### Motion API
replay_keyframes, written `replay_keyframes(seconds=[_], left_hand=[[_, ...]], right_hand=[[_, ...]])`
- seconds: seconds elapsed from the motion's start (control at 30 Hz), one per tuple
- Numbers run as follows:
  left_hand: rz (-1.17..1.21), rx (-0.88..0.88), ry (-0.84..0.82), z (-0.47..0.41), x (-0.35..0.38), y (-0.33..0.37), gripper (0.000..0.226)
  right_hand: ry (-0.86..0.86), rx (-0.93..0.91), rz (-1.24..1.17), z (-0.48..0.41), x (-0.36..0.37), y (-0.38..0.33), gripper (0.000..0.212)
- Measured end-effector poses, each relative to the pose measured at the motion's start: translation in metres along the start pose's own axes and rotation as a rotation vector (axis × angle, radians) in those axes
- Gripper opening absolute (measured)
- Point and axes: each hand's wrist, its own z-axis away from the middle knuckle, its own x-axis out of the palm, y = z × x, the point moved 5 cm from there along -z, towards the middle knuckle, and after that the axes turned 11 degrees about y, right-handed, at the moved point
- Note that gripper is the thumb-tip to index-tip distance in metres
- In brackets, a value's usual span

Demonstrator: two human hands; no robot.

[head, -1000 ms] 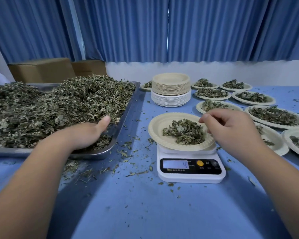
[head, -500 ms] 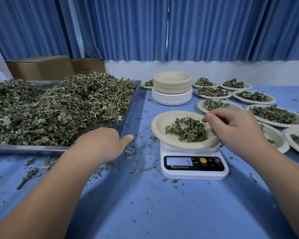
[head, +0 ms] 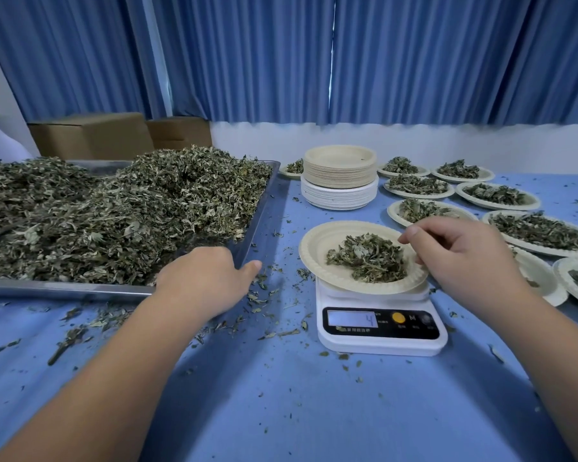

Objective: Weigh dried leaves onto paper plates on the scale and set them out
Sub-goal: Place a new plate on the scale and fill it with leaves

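Around the scale sit tray, plate stack and filled plates; left hand and right hand curl, holds unclear.

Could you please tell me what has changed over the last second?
The left hand came out of the tray, off the dried leaves, to just outside the tray's near right corner. The right hand stayed at the right rim of the plate on the scale, which still reads 4.
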Motion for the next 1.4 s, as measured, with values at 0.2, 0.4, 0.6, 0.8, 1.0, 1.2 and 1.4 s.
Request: replay_keyframes(seconds=[0.2,0.4,0.6,0.8,1.0,1.2,1.4], left_hand=[[0.149,-0.026,0.103,-0.01,-0.003,-0.008,0.056],[0.323,-0.108,0.154,-0.019,-0.008,-0.018,0.048],[0.521,-0.16,0.344,-0.013,-0.026,-0.021,0.042],[0.823,-0.229,0.485,-0.009,-0.039,-0.015,0.045],[1.006,-0.087,0.499,-0.029,-0.052,0.049,0.045],[0.935,0.135,0.343,-0.038,-0.046,0.133,0.05],[0.956,0.172,0.059,-0.034,-0.024,0.155,0.06]], right_hand=[[-0.008,-0.003,0.0,-0.001,0.001,0.003,0.025],[-0.002,-0.021,-0.031,-0.001,0.0,0.001,0.026],[-0.003,0.004,-0.072,-0.005,0.0,0.003,0.026],[0.001,0.002,-0.073,-0.008,-0.002,0.005,0.026],[0.001,0.02,-0.053,-0.011,-0.002,0.013,0.028],[0.021,0.018,-0.046,-0.013,-0.004,0.016,0.03],[0.017,-0.006,-0.04,-0.014,-0.006,0.013,0.032]])
